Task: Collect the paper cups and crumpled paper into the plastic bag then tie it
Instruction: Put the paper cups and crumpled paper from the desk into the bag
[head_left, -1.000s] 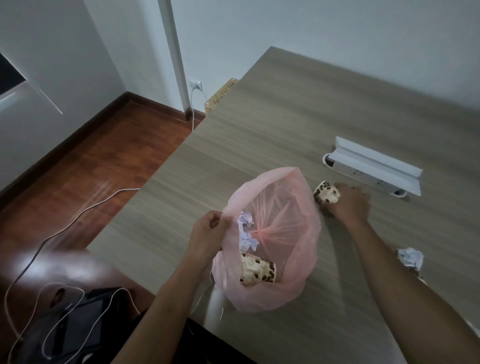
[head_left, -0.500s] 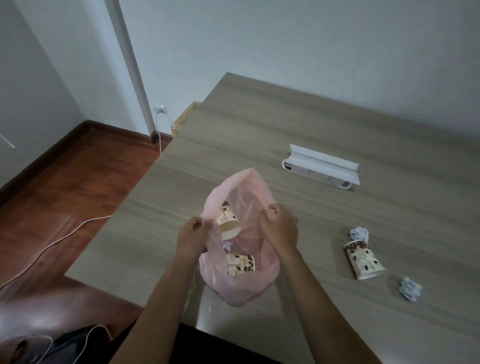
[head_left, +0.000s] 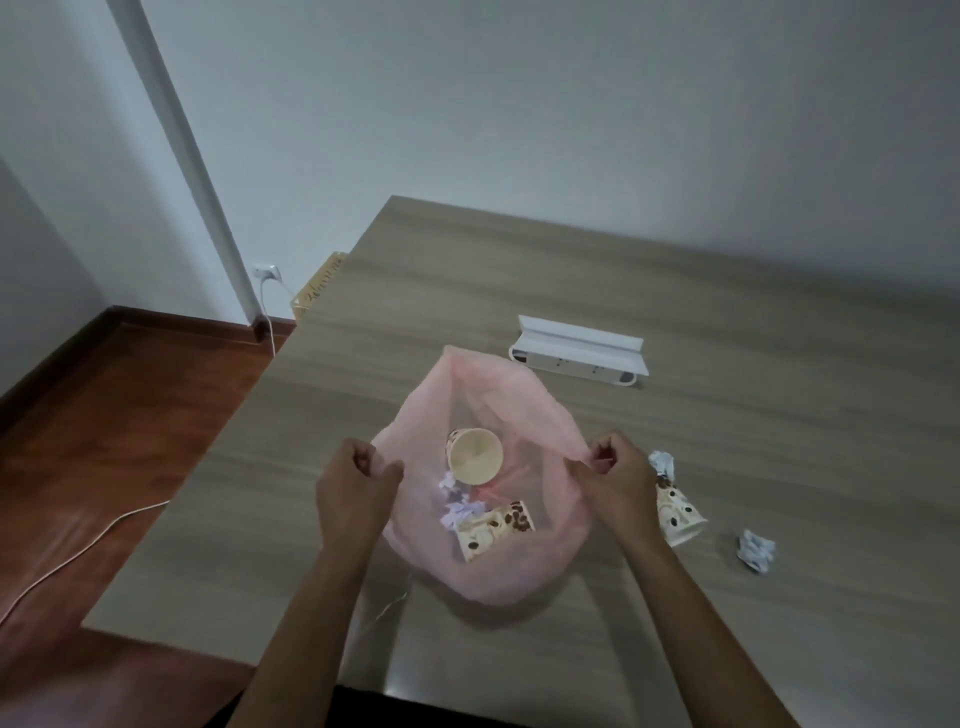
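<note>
Since half a second ago I've pulled my hands apart: left hand and right hand each fisted on the pink plastic bag's rim, stretching it wide. Inside lie two paper cups and crumpled paper; another cup and two paper balls remain on the table.

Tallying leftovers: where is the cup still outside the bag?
In the head view, the paper cup lies on the table, right of the right hand.
</note>
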